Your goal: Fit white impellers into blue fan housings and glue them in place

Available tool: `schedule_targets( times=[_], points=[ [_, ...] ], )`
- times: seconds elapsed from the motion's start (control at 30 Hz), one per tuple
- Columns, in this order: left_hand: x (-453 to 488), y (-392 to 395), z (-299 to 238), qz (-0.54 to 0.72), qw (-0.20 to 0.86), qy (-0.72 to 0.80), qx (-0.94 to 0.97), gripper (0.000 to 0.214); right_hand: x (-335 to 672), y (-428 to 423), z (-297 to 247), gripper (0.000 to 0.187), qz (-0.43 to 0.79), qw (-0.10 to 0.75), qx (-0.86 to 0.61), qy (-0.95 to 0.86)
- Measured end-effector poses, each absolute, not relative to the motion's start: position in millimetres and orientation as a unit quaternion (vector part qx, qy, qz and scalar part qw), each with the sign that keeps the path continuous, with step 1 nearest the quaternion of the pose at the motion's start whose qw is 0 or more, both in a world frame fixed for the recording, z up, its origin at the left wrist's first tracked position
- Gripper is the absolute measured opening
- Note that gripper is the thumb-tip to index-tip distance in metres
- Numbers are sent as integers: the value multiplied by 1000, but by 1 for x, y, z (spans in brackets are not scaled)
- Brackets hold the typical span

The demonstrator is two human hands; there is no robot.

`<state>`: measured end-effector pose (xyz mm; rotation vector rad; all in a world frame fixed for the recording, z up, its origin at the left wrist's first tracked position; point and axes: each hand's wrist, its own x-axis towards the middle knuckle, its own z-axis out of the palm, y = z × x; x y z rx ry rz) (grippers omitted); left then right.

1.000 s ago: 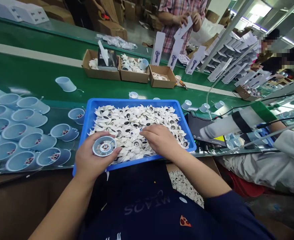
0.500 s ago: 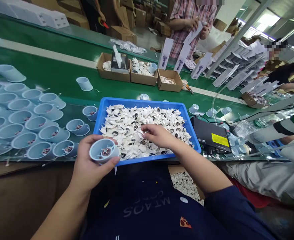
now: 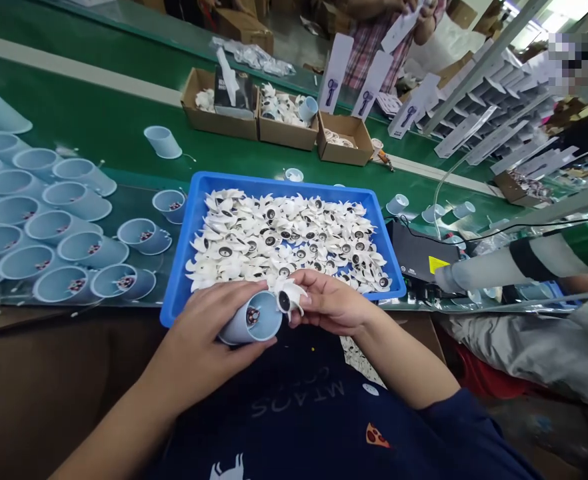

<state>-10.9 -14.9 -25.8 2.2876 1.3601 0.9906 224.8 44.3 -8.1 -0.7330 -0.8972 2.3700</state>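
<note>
Along the far edge of the green desk I count three cardboard boxes holding white parts, and beyond them a person in a plaid shirt handles white cards. Toward the left end of the desk lie about fifteen light-blue plastic cups, most on their sides. At the near edge sits one blue plastic tray, heaped with white finned parts, too many to count, each with a dark round centre. To its right is a black box with a yellow label.

My left hand is clenched around one more light-blue cup, held tilted over the tray's near rim, with a dark-and-red piece visible down inside it. My right hand is just beside it, its fingers grasping a single white finned part against the cup's mouth.
</note>
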Motion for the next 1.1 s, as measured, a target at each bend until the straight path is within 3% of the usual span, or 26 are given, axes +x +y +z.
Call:
schedule_targets(
  times=[0.13, 0.3, 0.37, 0.47, 0.57, 0.67, 0.77, 0.93, 1.1],
  points=[
    [-9, -16, -21, 335, 124, 473, 806, 52, 222, 39, -2, 43, 795, 278, -288, -456],
    [2, -17, -17, 341, 67, 454, 821, 42, 212, 28, 14, 17, 398, 313, -341, -792],
    [9, -18, -18, 350, 33, 460, 816, 41, 209, 28, 14, 13, 319, 302, -341, -831],
    [15, -15, -20, 353, 26, 461, 814, 42, 213, 32, 11, 13, 318, 306, -339, -831],
    [8, 7, -17, 347, 43, 436, 830, 45, 228, 34, 9, 20, 326, 376, -328, -803],
    [-7, 56, -9, 323, 20, 477, 817, 54, 246, 31, 6, 22, 313, 442, -365, -758],
    [-22, 121, 0, 305, 39, 533, 788, 63, 256, 24, 2, 22, 315, 451, -388, -740],
    [-26, 214, 8, 327, 53, 543, 772, 38, 269, 11, -1, 24, 324, 448, -363, -750],
    [-17, 285, 4, 296, 38, 574, 762, 64, 296, -4, -9, 18, 286, 482, -456, -692]
  ],
)
